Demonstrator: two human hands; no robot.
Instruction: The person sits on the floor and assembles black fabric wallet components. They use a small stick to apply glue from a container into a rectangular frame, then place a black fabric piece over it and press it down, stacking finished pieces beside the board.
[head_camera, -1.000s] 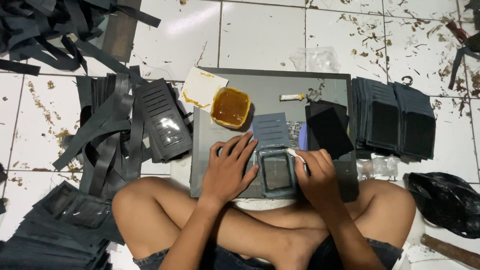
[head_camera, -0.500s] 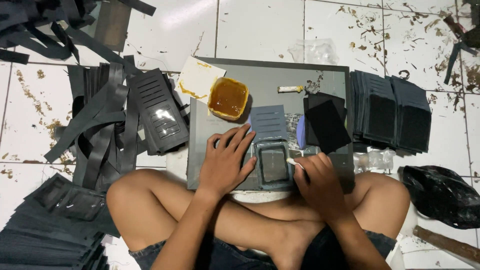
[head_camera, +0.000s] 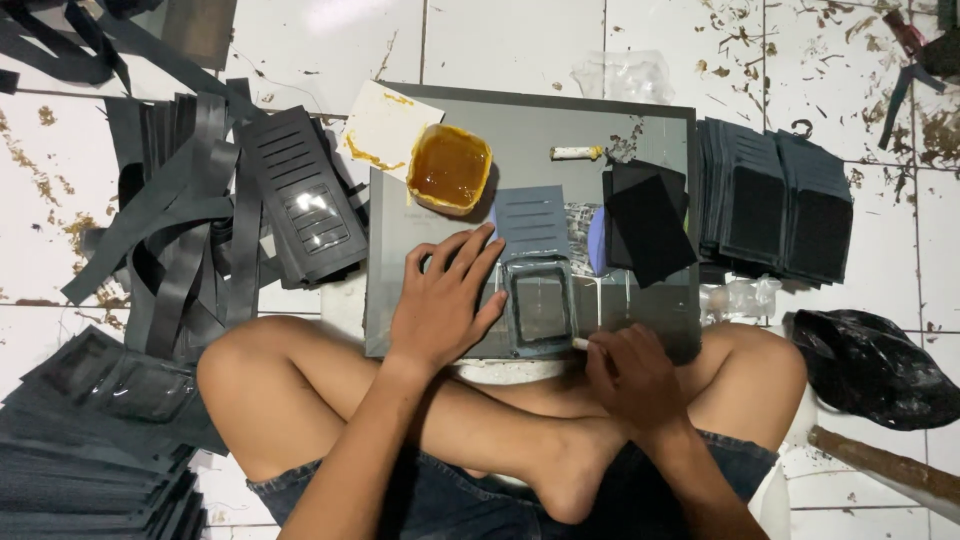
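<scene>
I sit cross-legged behind a grey board (head_camera: 520, 140) on the floor. My left hand (head_camera: 440, 300) lies flat and spread on the board, pressing beside a dark wallet piece (head_camera: 540, 300) with a clear window. My right hand (head_camera: 630, 375) is closed on a small white glue brush (head_camera: 580, 344) whose tip touches the piece's lower right corner. A tub of amber glue (head_camera: 448, 168) stands at the board's far left. A grey-blue slotted panel (head_camera: 531, 222) lies just beyond the windowed piece.
Black cut pieces (head_camera: 648, 225) lie on the board's right; stacks of finished panels (head_camera: 775, 205) stand beside it. Black strips and a slotted panel (head_camera: 300, 205) pile up on the left, more stacks (head_camera: 95, 440) at lower left. A black bag (head_camera: 875, 365) lies right.
My right hand has slid down the right edge of the windowed piece toward its near corner. The left hand stays pressed in place.
</scene>
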